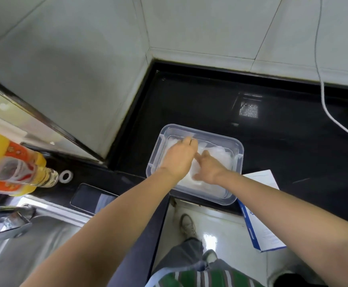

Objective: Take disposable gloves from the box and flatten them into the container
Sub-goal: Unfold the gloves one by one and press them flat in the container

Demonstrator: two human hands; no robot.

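Clear plastic container (227,201) sits on the black surface (293,141) near its front edge, holding a layer of whitish gloves (217,154). The left grip (179,159) and right grip (208,169) lie side by side inside it, both released, fingers straight, pressing down on the gloves. The blue-and-white box (261,180) lies just right of the container, under the right forearm.

Bare forearms (127,206), grey trousers (186,255), pale sneakers (187,224), perhaps a green-striped top (212,278).
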